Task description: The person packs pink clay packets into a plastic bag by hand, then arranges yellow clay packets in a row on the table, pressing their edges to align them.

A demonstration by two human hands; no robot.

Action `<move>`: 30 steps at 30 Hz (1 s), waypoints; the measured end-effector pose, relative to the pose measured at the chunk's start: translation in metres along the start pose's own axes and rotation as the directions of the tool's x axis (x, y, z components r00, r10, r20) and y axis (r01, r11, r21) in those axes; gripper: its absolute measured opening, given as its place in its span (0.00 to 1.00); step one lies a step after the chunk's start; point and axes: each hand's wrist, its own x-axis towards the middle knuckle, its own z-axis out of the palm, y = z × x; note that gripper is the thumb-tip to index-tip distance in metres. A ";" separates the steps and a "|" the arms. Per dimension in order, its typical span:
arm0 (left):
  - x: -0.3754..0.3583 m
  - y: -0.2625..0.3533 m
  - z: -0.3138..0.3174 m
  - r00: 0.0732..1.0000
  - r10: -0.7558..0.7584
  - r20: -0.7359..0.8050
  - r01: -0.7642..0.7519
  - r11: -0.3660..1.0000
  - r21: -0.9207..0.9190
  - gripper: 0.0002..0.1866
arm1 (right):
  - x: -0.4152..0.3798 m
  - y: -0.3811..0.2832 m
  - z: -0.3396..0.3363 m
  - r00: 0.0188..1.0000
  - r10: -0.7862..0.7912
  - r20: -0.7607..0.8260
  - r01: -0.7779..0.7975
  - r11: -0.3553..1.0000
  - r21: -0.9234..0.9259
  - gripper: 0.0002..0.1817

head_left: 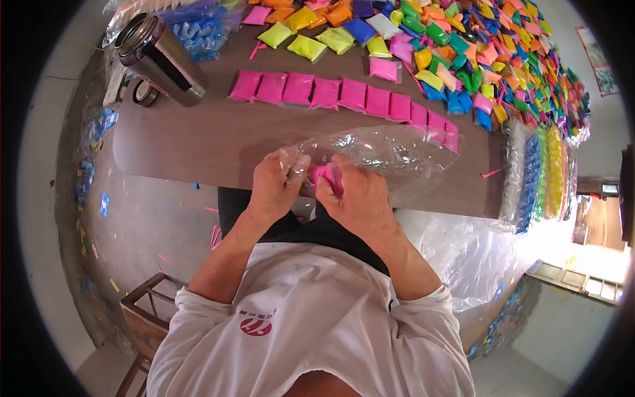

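A long clear plastic bag (390, 155) lies spread over the front of the table, its mouth near my body. My left hand (276, 184) is closed on the bag's edge. Inside the fingers of my right hand (357, 195) is a pink packet (326, 177), partly hidden by them, right at the bag's mouth. Beyond the bag runs a row of pink packets (352, 94), laid side by side. The bag's far right end overlaps the last few of them in this view.
A steel thermos (162, 59) stands at the back left, its lid (144, 92) beside it. Many coloured packets (456, 53) are heaped at the back right. Filled long bags (539, 172) line the right edge. A wooden stool (149, 311) is on the floor at left.
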 end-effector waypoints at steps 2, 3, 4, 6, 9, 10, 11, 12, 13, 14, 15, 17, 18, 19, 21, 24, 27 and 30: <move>0.000 -0.002 -0.002 1.000 0.000 0.028 -0.001 0.999 0.054 0.09 | 0.001 -0.003 -0.010 0.986 0.102 0.129 -0.100 0.995 -0.019 0.15; 0.000 -0.003 -0.002 0.999 0.013 0.042 -0.016 0.997 0.076 0.09 | 0.002 -0.004 -0.013 0.969 0.153 0.191 -0.150 0.988 -0.032 0.16; 0.000 -0.004 -0.003 0.998 0.026 0.056 -0.032 0.995 0.097 0.09 | 0.002 -0.003 -0.011 0.974 0.138 0.181 -0.133 0.990 -0.039 0.17; 0.001 0.000 -0.001 0.999 0.027 0.021 -0.028 0.997 0.077 0.08 | 0.001 -0.001 -0.009 0.982 0.111 0.155 -0.103 0.993 -0.058 0.19; 0.001 -0.004 0.001 1.000 -0.010 0.019 0.010 1.000 -0.021 0.09 | 0.004 -0.009 -0.021 0.969 0.046 0.244 -0.064 0.996 0.066 0.24; 0.001 -0.007 0.000 0.999 -0.029 0.028 0.031 0.998 -0.062 0.09 | 0.003 -0.010 -0.023 0.957 0.061 0.283 -0.095 0.990 0.108 0.26; 0.002 -0.007 -0.001 1.000 -0.013 0.027 0.015 0.999 -0.043 0.09 | 0.001 -0.011 -0.025 0.944 0.072 0.322 -0.126 0.981 0.150 0.28; 0.003 -0.004 -0.004 1.000 0.003 0.026 -0.003 1.000 -0.024 0.09 | 0.000 -0.011 -0.026 0.929 0.081 0.361 -0.158 0.969 0.190 0.30; 0.004 -0.003 -0.005 0.999 0.021 0.025 -0.021 1.000 -0.005 0.09 | -0.002 -0.008 -0.025 0.925 0.101 0.366 -0.208 0.941 0.266 0.31; 0.004 -0.003 -0.005 0.999 0.020 0.025 -0.020 1.000 -0.011 0.09 | -0.006 -0.004 -0.021 0.920 0.121 0.374 -0.257 0.905 0.340 0.31; 0.004 -0.003 -0.005 1.000 0.020 0.024 -0.019 1.000 -0.016 0.09 | -0.008 -0.001 -0.019 0.914 0.140 0.382 -0.303 0.860 0.411 0.32; 0.004 -0.005 -0.006 1.000 0.019 0.020 -0.019 1.000 -0.022 0.09 | -0.006 0.000 -0.022 0.894 0.150 0.422 -0.308 0.890 0.336 0.33; 0.002 -0.008 -0.005 1.000 0.018 0.019 -0.017 1.000 -0.024 0.10 | -0.006 0.000 -0.023 0.884 0.157 0.441 -0.310 0.903 0.298 0.33; 0.001 -0.010 -0.004 1.000 0.017 0.019 -0.017 0.999 -0.027 0.10 | -0.006 0.003 -0.019 0.900 0.124 0.419 -0.264 0.918 0.296 0.35; 0.003 -0.010 -0.005 0.999 0.001 0.040 0.003 0.995 -0.095 0.12 | -0.006 0.008 -0.007 0.928 0.059 0.368 -0.173 0.943 0.285 0.37; 0.003 -0.014 -0.009 0.994 -0.026 0.110 0.049 0.976 -0.212 0.14 | -0.005 0.004 -0.006 0.935 0.084 0.344 -0.180 0.949 0.259 0.38; 0.003 -0.015 -0.010 0.993 -0.025 0.116 0.059 0.953 -0.298 0.16 | -0.007 0.003 -0.011 0.863 0.191 0.469 -0.383 0.851 0.359 0.39; 0.004 -0.005 -0.011 0.995 -0.008 0.102 0.034 0.965 -0.260 0.16 | -0.016 0.010 0.000 0.945 0.159 0.287 -0.277 0.854 0.440 0.38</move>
